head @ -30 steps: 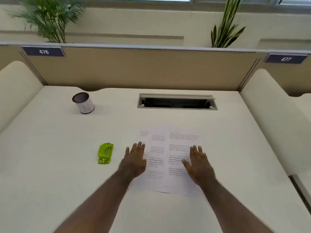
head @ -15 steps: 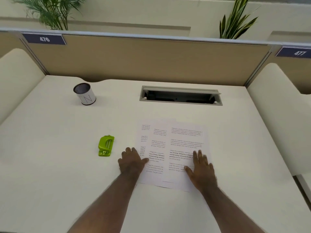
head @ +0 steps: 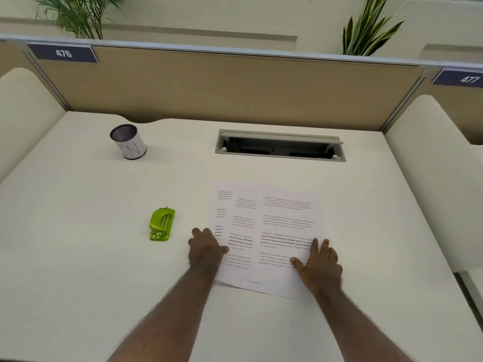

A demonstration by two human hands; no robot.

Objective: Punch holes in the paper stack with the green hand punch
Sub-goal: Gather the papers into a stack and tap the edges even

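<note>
punch (head: pixel 162 225) lies untouched on the desk (head: pixel 78 257), just left of the left hand (head: pixel 206 250), flat and open on the fanned paper stack (head: pixel 269 231). right hand (head: pixel 317 265) presses its right edge, fingers spread, gripping nothing. no holes seem made; squaring and punching remain.

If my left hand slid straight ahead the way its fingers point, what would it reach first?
Probably nothing: the left hand points up the desk between the green hand punch and the sheets' left edge.

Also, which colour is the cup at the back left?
White, with a dark rim and inside; head view.
</note>
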